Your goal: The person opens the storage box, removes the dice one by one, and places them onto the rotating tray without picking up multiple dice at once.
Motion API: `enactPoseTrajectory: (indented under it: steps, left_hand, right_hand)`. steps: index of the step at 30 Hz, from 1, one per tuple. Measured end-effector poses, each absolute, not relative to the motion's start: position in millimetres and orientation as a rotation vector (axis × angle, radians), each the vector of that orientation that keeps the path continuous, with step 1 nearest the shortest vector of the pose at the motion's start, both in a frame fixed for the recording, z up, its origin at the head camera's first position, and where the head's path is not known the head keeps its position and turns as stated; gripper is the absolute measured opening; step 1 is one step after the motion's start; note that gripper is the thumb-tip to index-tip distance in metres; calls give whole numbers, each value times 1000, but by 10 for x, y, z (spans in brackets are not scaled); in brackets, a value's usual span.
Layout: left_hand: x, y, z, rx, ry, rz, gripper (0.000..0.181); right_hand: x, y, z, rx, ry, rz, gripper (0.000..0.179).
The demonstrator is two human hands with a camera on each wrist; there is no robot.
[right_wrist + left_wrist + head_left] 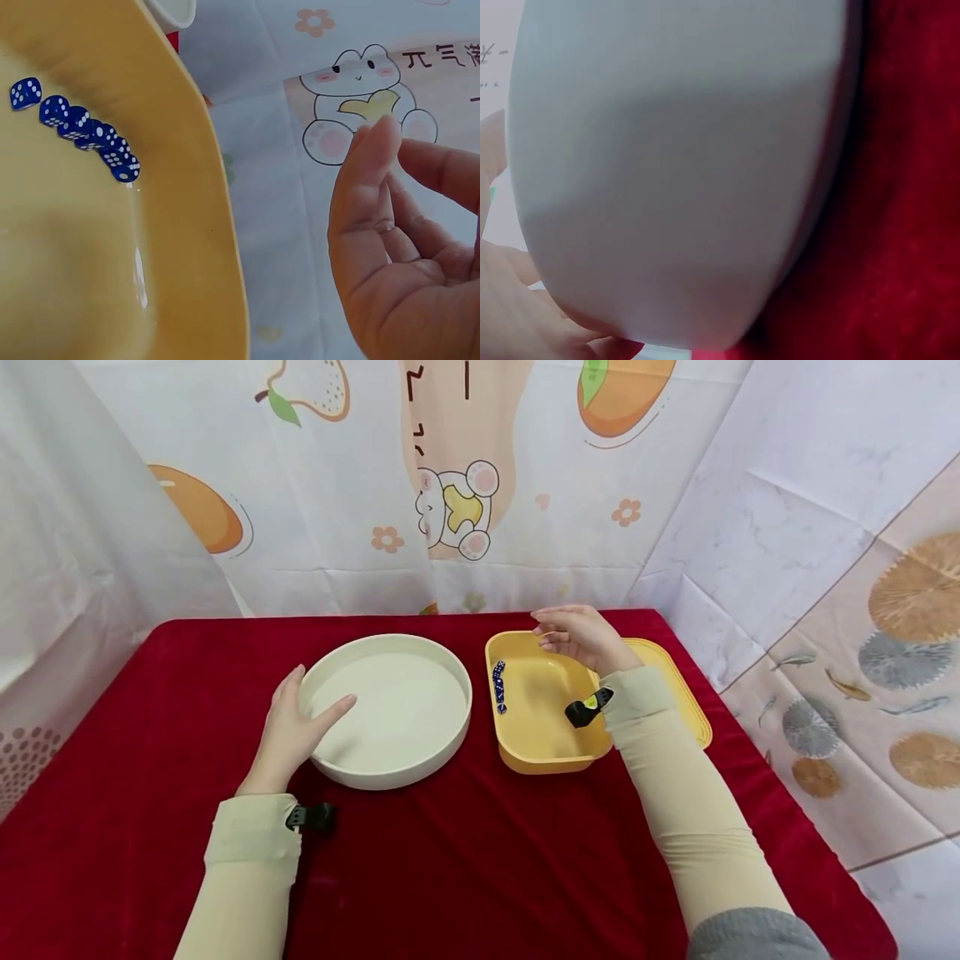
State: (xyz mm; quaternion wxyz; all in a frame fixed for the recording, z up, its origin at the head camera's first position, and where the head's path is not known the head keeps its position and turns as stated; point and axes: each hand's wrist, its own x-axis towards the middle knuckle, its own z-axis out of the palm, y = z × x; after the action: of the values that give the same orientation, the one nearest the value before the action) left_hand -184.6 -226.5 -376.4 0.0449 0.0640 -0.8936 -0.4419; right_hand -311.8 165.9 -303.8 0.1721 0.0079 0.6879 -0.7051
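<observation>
A round cream tray with a low wall stands on the red cloth. My left hand is at its left edge, fingers along the outer wall and thumb stretched over the inside. In the left wrist view the fingertips touch the outer wall. To the right is a yellow rectangular tub. Several blue dice with white pips lie in a row along its left inner wall. Over the tub's far right part hovers my right hand, its fingers loosely bent, with nothing visible between them.
A yellow ridged lid or tray lies right of the tub, partly hidden by my right forearm. Red cloth covers the table. Printed curtains hang behind and at both sides.
</observation>
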Motion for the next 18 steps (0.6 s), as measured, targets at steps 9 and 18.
enactPoseTrajectory:
  steps: [9, 18]
  left_hand:
    - [-1900, -2339, -3865, 198, -2799, -1431, 114]
    - [-1916, -2401, -3952, 209, -2837, -1442, 117]
  right_hand:
    - [-3221, 1620, -3211, 109, 1896, -2000, 8]
    - [-3289, 1528, -3436, 113, 1853, -1971, 28]
